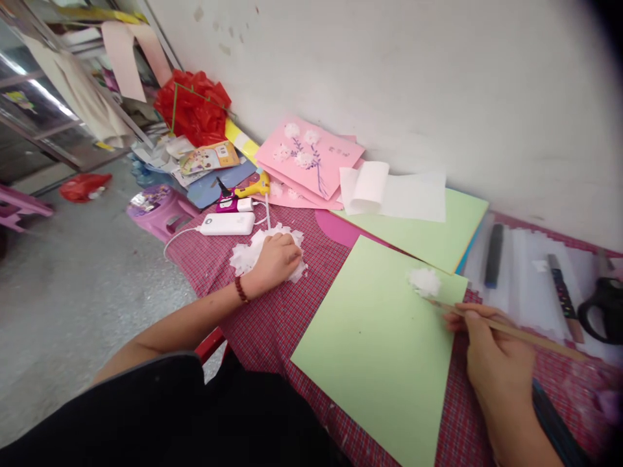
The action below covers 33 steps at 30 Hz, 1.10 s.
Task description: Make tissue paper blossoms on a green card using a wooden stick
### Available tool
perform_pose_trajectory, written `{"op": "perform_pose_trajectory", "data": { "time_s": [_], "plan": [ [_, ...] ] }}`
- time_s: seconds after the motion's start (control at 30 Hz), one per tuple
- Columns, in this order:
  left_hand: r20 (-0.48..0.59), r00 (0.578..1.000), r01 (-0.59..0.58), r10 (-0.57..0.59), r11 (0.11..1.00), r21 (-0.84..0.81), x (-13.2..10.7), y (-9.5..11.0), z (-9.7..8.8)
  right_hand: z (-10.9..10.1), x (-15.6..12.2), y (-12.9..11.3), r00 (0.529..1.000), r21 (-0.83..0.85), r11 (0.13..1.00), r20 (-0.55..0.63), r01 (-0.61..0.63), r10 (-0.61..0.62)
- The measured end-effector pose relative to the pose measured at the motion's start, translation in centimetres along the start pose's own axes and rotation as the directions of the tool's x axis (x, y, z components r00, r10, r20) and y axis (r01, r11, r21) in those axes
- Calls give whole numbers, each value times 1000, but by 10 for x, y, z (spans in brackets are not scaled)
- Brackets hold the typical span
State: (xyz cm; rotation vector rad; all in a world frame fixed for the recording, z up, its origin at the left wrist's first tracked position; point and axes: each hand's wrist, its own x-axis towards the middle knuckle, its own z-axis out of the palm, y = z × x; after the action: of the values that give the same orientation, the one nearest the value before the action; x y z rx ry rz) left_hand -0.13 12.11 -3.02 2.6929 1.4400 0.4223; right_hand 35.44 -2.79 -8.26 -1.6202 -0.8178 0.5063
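A sheet of light green paper (374, 337) lies on the checked tablecloth in front of me. Near its upper right corner sits a fluffy white paper flower (425, 282). My right hand (501, 363) grips a long thin wooden stick (530, 336), whose tip meets the flower's lower edge. On the left, my left hand (277, 259) rests with curled fingers on a heap of torn white paper pieces (248, 255). Whether a piece is pinched in its fingertips is hidden.
Behind are pink cards with white flowers (311, 155), a partly rolled white paper strip (403, 194), a yellow glue gun (253, 187) and a white power bank (227, 224). Black scissors (603, 311) and a dark marker (494, 256) lie at right. A pink stool (158, 211) stands left.
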Motion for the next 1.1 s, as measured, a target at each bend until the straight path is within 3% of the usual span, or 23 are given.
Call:
{"op": "perform_pose_trajectory", "data": {
  "time_s": [0.13, 0.27, 0.37, 0.5, 0.57, 0.67, 0.8, 0.87, 0.93, 1.1],
  "plan": [
    [-69, 990, 94, -124, 936, -339, 3, -6, -8, 0, 0, -2, 1000, 12, 1000, 17, -9, 8],
    [94, 944, 298, -316, 696, -654, 3, -1, -32, 1, -1, -2, 1000, 29, 1000, 24, 5, -5],
    [246, 934, 347, -260, 492, -799, 12, 17, -52, 3, -4, -6, 1000, 83, 996, 8, -17, 16],
    [314, 948, 304, -53, 448, -841, 42, 58, -64, 5, -7, -17, 999, 184, 983, 49, -14, 5],
    [336, 937, 260, 98, 448, -856, 63, 84, -56, 7, -7, -20, 995, 175, 985, 94, 11, -28],
    [343, 892, 217, 295, 386, -897, 91, 123, -26, 8, -7, -20, 988, 127, 991, 143, 35, -53],
    [317, 901, 265, 296, 202, -943, 113, 156, 31, 8, -7, -14, 985, 95, 994, 164, 44, -60],
    [337, 907, 311, 252, 137, -940, 115, 159, 54, 8, -7, -12, 984, 58, 997, 166, 55, -64],
    [371, 896, 339, 244, 164, -926, 115, 156, 67, 8, -6, -11, 984, 7, 997, 164, 75, -75],
    [439, 831, 335, 341, 323, -885, 115, 137, 62, 7, -6, -16, 992, -14, 996, 93, 85, -83]
  ]
}}
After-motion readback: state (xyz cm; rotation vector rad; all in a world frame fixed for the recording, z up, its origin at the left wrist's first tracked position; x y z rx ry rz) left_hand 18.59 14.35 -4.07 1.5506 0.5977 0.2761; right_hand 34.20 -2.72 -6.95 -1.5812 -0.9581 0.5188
